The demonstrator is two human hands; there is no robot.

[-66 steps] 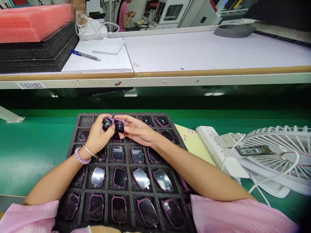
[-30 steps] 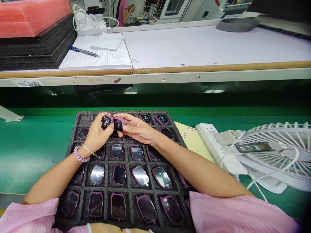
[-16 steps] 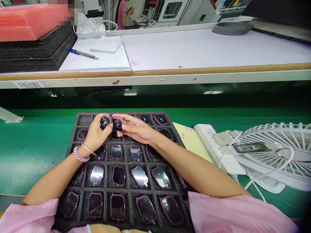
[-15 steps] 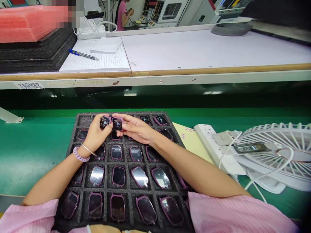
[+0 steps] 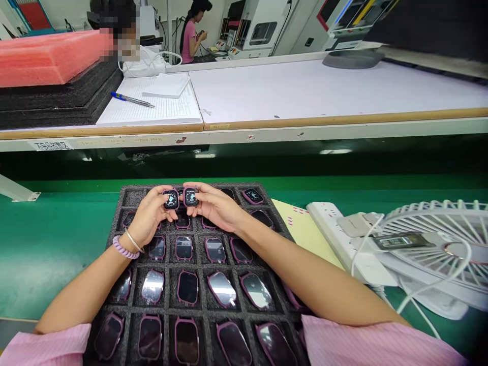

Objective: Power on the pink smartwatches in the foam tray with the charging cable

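A black foam tray [image 5: 116, 213] lies on the green belt in front of me, its cells filled with several purple-cased smartwatch bodies. My left hand [image 5: 147, 217] pinches one watch body [image 5: 171, 200] with a lit screen. My right hand [image 5: 215, 206] pinches a second lit watch body [image 5: 191, 196] right beside it. Both are held side by side just above the tray's far rows. Another lit watch [image 5: 253, 195] rests in the tray's far right cell.
A white power strip [image 5: 335, 231], a white fan [image 5: 438, 244] with cables and a yellow paper [image 5: 295, 223] lie to the right. Beyond the belt a raised white bench [image 5: 324, 91] holds a notebook with pen [image 5: 131, 99] and stacked foam [image 5: 49, 76]. A person works far behind.
The two held watches have turned more upright, screens toward me, and my hands have shifted slightly right and lower over the tray. The camera has tilted a little.
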